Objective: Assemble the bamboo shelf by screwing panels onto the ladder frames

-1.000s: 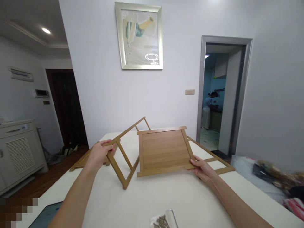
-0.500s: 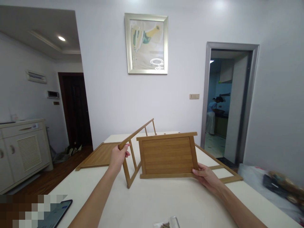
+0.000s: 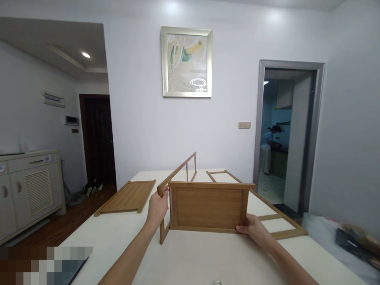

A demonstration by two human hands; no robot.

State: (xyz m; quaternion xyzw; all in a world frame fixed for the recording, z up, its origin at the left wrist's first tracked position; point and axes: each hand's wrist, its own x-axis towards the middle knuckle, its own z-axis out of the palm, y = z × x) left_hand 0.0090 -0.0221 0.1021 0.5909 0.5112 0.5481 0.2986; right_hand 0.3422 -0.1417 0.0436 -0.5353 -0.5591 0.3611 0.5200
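My left hand (image 3: pixel 158 204) is closed around the near upper corner of a wooden ladder-like side frame (image 3: pixel 179 170), which stands on its long edge and runs away from me. With my right hand (image 3: pixel 255 229) I grip the lower right corner of a rectangular wooden panel (image 3: pixel 208 206), thumb on its front face. The panel is upright, facing me. Its left end meets the near end of the side frame; whether they are joined cannot be seen. My left fingertips are partly hidden behind the frame.
A second wooden panel (image 3: pixel 127 196) lies flat at the table's left. Another wooden frame (image 3: pixel 274 209) lies flat on the right. The white table (image 3: pixel 190 257) carries a dark-edged phone (image 3: pixel 78 269) at front left. A person (image 3: pixel 266 146) stands beyond the doorway.
The panel has moved left and more level, closing the gap to the side frame. The side frame has turned more upright. My view has tilted upward slightly.
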